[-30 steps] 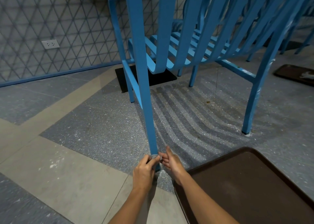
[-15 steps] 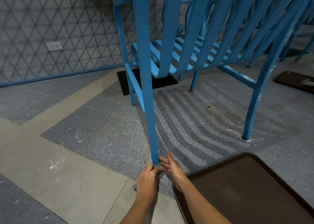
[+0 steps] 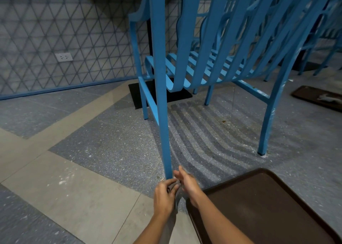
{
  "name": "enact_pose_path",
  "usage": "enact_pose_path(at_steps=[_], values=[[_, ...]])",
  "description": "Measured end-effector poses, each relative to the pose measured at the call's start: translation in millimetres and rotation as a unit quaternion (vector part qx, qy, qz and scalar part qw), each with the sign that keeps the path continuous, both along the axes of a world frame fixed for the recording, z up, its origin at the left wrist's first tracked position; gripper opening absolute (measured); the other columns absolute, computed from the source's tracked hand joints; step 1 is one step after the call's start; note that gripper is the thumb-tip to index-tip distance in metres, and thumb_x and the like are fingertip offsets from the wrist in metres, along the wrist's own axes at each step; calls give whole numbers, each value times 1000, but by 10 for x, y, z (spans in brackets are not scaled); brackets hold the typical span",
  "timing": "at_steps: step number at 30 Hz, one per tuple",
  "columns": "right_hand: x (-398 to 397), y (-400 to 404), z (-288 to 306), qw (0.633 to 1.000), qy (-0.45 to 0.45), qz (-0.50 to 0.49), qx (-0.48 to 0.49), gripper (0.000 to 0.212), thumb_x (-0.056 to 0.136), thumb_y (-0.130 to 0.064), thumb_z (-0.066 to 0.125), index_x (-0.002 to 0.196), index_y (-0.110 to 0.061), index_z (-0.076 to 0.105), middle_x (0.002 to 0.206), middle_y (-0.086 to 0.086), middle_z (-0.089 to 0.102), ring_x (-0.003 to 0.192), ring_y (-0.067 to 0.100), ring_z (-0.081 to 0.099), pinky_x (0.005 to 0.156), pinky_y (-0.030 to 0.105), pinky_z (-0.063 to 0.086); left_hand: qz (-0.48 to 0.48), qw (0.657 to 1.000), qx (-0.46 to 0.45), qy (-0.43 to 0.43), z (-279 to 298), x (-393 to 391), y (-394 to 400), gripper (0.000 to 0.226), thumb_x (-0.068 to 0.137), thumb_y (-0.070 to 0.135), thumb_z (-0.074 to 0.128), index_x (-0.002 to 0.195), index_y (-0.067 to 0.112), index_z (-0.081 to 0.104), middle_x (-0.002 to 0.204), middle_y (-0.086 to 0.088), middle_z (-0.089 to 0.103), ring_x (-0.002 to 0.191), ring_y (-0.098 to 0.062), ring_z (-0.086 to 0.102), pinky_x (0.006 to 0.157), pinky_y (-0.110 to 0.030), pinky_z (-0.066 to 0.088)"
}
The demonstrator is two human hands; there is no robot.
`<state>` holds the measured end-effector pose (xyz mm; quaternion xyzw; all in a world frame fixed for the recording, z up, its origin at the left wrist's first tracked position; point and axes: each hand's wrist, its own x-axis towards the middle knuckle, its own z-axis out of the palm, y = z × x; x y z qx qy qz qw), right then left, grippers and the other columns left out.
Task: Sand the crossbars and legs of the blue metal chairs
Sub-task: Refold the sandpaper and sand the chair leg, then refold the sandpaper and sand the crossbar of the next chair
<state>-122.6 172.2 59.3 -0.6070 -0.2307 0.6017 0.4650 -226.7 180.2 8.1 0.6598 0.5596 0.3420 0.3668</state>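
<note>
I can barely make out the grey sanding pad point(image 3: 174, 185) pinched in my left hand point(image 3: 163, 195) at the chair leg point(image 3: 163, 114) foot; my right hand point(image 3: 187, 183), clasping earlier, now spreads relaxed beside it.

Two hands, the left hand point(image 3: 163, 195) and right hand point(image 3: 188, 183), are meeting; two brown trays are lying rightward, the near tray point(image 3: 268, 206) just beside them, the far tray point(image 3: 303, 96) well beyond.

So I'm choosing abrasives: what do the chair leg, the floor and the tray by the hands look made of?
Chair leg: looks like painted metal, matte blue, with a slim, straight, even section. Floor: apparently speckled terrazzo-like tile with plain beige bands, dusted with white flecks. Tray: probably moulded plastic, dark brown with a rounded raised rim and a dull sheen, though the material is not certain.
</note>
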Motion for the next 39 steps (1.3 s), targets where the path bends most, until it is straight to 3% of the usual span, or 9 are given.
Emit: enact_pose_path(at_steps=[6, 11, 16, 23, 27, 31, 33, 36, 39], values=[[-79, -47, 155, 980, -53, -189, 12, 26, 92, -15, 60, 115, -3, 64, 106, 17, 69, 99, 29, 65, 90, 38, 50, 20, 998, 23, -63, 334, 73, -123, 25, 91, 26, 65, 115, 22, 68, 110, 8, 68, 105, -8, 62, 93, -29, 50], [-80, -180, 364, 977, -75, -200, 4, 31, 94, -32, 56, 97, -5, 71, 88, 13, 73, 82, 24, 67, 73, 34, 51, 39, 995, 69, -62, 722, 177, -176, 26, 94, 40, 57, 120, 33, 58, 116, 15, 64, 104, -7, 60, 83, -26, 47], [-81, -237, 709, 978, -48, -204, 19, 45, 96, -44, 50, 99, -5, 72, 96, 17, 73, 94, 30, 68, 91, 45, 52, 54, 993, 52, -89, 1162, 314, -214, 35, 93, 42, 59, 126, 32, 55, 115, 8, 64, 104, -12, 60, 85, -29, 47], [39, -319, 1466, 966, 11, -252, 62, 36, 98, -35, 50, 99, -6, 70, 85, 8, 71, 75, 16, 66, 64, 24, 51, 19, 996, 36, -85, 1945, 472, -162, 30, 90, 48, 59, 118, 37, 59, 111, 14, 66, 102, -9, 61, 82, -27, 47], [182, -329, 1959, 965, -4, -245, 90, 35, 97, -35, 52, 101, -5, 70, 88, 9, 70, 79, 16, 65, 70, 27, 51, 4, 994, 30, -107, 2493, 603, -123, 30, 89, 51, 60, 116, 38, 61, 105, 17, 66, 96, -4, 60, 78, -23, 43], [363, -427, 2453, 964, -34, -238, 109, 27, 96, -36, 53, 92, -15, 71, 79, -3, 71, 71, 6, 66, 59, 17, 50, -22, 992, 29, -124, 3023, 733, -173, 17, 89, 49, 61, 105, 43, 60, 87, 30, 62, 86, 11, 57, 71, -8, 41], [466, -537, 2737, 964, -52, -236, 114, 24, 96, -34, 54, 89, -19, 71, 81, -3, 72, 74, 6, 67, 63, 18, 52, -32, 990, 17, -139, 3308, 806, -256, 24, 90, 48, 61, 112, 40, 62, 88, 32, 59, 88, 15, 55, 70, 2, 36], [549, -699, 3076, 965, -67, -225, 116, 27, 95, -31, 57, 101, -8, 71, 95, 11, 72, 88, 18, 66, 77, 28, 53, -39, 986, -10, -163, 3595, 893, -371, 35, 92, 42, 61, 121, 23, 64, 102, 13, 64, 93, 0, 59, 73, -7, 43], [636, -939, 3494, 961, -81, -240, 114, 30, 96, -26, 56, 106, -2, 69, 103, 21, 70, 91, 22, 63, 83, 37, 51, -48, 981, -25, -189, 3988, 969, -577, 34, 93, 35, 61, 122, 17, 65, 106, 7, 66, 91, 2, 60, 70, -5, 46]])
